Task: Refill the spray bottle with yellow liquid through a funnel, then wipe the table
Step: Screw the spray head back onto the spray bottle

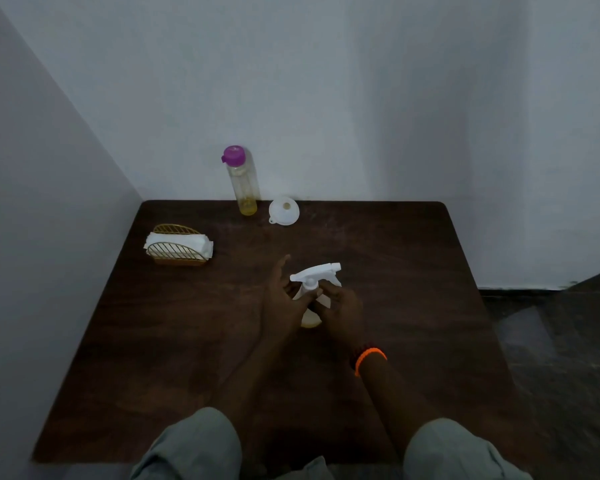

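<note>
The spray bottle (313, 285) stands upright in the middle of the dark wooden table (395, 271), its white trigger head pointing right. My left hand (283, 301) wraps the bottle's body from the left, thumb raised. My right hand (340, 306) pinches the white collar under the trigger head. A tall clear bottle (242, 181) with a purple cap holds a little yellow liquid at its bottom and stands at the table's far edge. Just to its right lies a white funnel (284, 211), wide mouth up.
A gold wire holder with white napkins (179, 244) sits at the far left of the table. White walls close in behind and to the left. Dark floor shows beyond the table's right edge. My knees (194, 445) are at the near edge.
</note>
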`<state>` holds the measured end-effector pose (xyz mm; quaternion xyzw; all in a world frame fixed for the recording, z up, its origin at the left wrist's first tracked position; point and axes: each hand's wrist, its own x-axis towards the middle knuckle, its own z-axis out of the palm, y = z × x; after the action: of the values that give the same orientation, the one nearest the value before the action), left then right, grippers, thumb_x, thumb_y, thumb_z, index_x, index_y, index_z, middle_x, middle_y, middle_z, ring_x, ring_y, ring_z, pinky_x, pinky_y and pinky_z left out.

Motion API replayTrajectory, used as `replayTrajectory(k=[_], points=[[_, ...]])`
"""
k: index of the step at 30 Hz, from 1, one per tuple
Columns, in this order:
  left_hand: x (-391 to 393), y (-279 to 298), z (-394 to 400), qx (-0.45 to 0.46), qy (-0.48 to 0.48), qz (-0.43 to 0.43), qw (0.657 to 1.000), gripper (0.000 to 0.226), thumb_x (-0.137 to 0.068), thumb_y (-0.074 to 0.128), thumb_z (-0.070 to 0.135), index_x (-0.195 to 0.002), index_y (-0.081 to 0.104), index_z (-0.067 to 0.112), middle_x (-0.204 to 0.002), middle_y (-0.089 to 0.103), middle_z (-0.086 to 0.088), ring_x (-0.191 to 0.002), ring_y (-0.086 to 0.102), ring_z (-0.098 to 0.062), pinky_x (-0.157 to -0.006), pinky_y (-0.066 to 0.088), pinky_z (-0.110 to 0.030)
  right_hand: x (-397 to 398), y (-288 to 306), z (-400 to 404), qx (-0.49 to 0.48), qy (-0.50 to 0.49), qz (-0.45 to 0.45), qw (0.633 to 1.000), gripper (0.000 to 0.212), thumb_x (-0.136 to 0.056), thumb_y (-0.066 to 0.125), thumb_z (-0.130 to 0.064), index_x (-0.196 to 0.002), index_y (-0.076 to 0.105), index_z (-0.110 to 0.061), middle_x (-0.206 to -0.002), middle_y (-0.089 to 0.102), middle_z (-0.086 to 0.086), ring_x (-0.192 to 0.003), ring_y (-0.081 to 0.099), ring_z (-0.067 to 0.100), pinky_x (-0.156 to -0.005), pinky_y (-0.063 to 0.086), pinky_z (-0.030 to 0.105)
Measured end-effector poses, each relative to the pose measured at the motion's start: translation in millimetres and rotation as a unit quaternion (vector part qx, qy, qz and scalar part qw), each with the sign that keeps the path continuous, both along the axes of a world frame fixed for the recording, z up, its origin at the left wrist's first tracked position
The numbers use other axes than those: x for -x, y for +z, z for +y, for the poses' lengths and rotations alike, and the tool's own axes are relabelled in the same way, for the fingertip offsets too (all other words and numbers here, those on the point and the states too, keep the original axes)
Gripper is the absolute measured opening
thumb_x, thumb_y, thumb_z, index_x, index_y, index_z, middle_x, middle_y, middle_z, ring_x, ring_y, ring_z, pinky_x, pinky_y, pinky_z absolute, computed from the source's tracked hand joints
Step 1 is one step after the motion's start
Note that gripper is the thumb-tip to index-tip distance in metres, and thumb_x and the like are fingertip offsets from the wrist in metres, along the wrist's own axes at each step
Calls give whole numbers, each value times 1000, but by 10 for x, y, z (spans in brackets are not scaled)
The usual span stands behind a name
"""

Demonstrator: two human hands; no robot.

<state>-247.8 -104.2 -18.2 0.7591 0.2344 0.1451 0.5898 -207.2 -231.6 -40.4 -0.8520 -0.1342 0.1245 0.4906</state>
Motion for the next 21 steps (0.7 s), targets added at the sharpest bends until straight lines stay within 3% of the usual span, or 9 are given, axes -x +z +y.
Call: replayTrajectory(k=[3,7,9,11,15,21], points=[[-27,4,184,-25,-71,48,996,87,-74,86,34,-147,39,30,-129,61,0,-113,62,-11,-94,55,-31,0,22,12,4,13,-4,1000,30,-85,71,-40,-113,72,-31,-105,73,-12,-94,64,-2,-77,46,8],[-152,85,466,-53,-217,56,973,89,-74,86,29,-149,38,24,-136,60,0,-115,61,-6,-92,51,-15,-20,-49,35,23,7,-22,999,31,-85,67,-47,-114,69,-36,-104,70,-17,-94,62,-1,-79,51,21],[-172,111,470,-69,-230,44,970,84,-75,85,29,-147,42,27,-143,54,3,-124,56,-8,-97,51,-17,-29,-60,42,29,12,-27,999,33,-85,64,-51,-115,69,-38,-106,71,-14,-96,64,1,-81,54,29],[-113,114,383,-51,-201,34,978,81,-76,84,32,-145,43,31,-139,56,3,-122,59,-12,-96,55,-29,-18,-44,53,29,11,-21,999,30,-86,65,-49,-114,68,-37,-107,72,-13,-97,64,2,-83,54,28],[43,91,75,2,-41,-19,999,75,-77,84,28,-141,44,30,-123,61,6,-105,64,-2,-82,53,-11,58,-90,75,53,-28,-41,997,34,-85,70,-43,-116,67,-31,-111,70,-15,-99,62,1,-80,38,4],[46,-5,-16,37,26,-19,999,69,-76,85,32,-133,46,39,-115,67,5,-103,67,-6,-87,58,-27,178,6,203,-17,-98,-48,994,10,-86,68,-47,-94,69,-40,-88,72,-15,-84,66,-4,-73,48,12]])
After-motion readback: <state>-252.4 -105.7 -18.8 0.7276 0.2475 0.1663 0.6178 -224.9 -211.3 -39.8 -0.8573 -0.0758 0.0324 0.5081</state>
